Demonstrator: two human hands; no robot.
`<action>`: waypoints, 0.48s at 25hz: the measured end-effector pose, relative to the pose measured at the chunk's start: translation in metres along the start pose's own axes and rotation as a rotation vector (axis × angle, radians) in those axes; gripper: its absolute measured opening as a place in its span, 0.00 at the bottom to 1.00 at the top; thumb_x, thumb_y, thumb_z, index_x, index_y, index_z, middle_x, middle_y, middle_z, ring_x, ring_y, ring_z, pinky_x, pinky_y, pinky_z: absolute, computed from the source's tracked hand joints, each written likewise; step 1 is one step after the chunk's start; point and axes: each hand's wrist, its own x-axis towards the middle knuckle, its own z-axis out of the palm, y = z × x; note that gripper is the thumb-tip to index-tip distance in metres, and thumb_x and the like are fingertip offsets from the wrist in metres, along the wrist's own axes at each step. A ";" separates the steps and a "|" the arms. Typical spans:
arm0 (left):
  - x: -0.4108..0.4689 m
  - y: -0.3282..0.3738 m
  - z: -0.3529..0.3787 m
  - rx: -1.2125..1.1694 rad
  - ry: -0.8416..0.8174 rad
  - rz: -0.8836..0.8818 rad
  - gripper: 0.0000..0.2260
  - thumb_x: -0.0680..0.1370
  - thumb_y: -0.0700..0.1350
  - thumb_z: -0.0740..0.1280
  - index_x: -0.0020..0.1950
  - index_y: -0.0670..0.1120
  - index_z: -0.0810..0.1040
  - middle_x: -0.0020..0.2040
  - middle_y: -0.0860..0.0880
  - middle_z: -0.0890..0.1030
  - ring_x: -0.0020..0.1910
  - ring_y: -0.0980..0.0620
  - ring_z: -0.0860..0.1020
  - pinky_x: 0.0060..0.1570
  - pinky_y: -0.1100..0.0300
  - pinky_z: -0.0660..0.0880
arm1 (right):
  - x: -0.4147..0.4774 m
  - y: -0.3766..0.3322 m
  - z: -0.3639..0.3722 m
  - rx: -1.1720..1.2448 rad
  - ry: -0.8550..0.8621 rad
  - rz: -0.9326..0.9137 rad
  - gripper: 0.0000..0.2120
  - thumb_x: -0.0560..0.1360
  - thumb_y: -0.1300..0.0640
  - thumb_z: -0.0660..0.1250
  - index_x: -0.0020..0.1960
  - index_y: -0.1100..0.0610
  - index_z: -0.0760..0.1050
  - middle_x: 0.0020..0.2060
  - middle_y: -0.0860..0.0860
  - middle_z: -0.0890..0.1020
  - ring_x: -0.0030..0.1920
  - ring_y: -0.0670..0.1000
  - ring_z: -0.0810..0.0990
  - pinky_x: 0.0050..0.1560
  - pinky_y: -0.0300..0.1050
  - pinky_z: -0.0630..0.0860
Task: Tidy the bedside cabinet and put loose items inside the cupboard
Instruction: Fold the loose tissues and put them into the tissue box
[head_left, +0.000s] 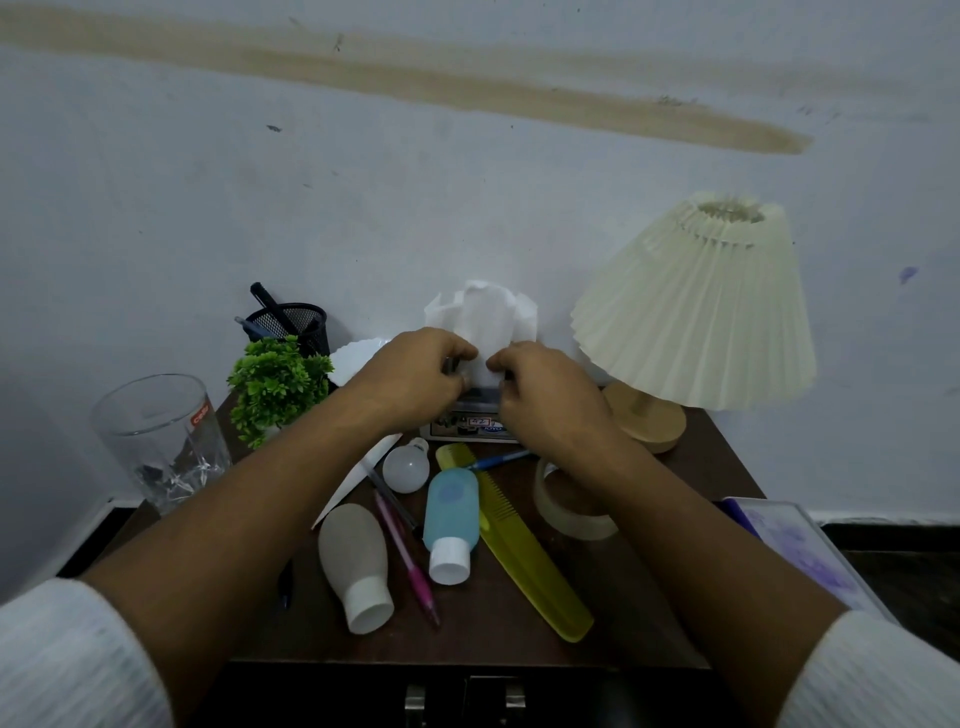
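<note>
Behind the comb, at the cabinet's back by the wall, our left hand and right hand pinch the tissue rising from its box. It is light, soft and tears easily, so we judge a hold low near the slot best (the box itself is stiffer). Left of the comb lie two bottles, pens and a bulb; right, tape and the lamp; a glass stands far left.
</note>
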 end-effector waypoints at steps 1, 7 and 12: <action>0.000 0.000 -0.001 -0.012 0.006 -0.001 0.19 0.81 0.40 0.66 0.72 0.48 0.76 0.67 0.46 0.80 0.58 0.44 0.81 0.57 0.54 0.78 | 0.001 0.001 -0.001 0.003 0.000 0.004 0.19 0.78 0.63 0.63 0.67 0.56 0.77 0.62 0.53 0.81 0.58 0.54 0.80 0.56 0.48 0.77; 0.002 0.003 -0.006 0.000 -0.044 -0.013 0.20 0.80 0.39 0.66 0.73 0.48 0.75 0.63 0.43 0.81 0.53 0.45 0.82 0.50 0.58 0.78 | 0.001 0.002 -0.002 -0.018 0.036 0.009 0.16 0.78 0.62 0.63 0.65 0.57 0.79 0.62 0.54 0.80 0.58 0.55 0.79 0.59 0.51 0.78; 0.001 0.004 -0.008 0.026 -0.070 -0.015 0.21 0.80 0.42 0.68 0.74 0.48 0.74 0.66 0.45 0.79 0.55 0.46 0.81 0.50 0.59 0.75 | 0.004 0.002 -0.004 0.000 0.053 -0.004 0.16 0.79 0.59 0.63 0.67 0.56 0.77 0.63 0.53 0.79 0.59 0.55 0.79 0.58 0.52 0.78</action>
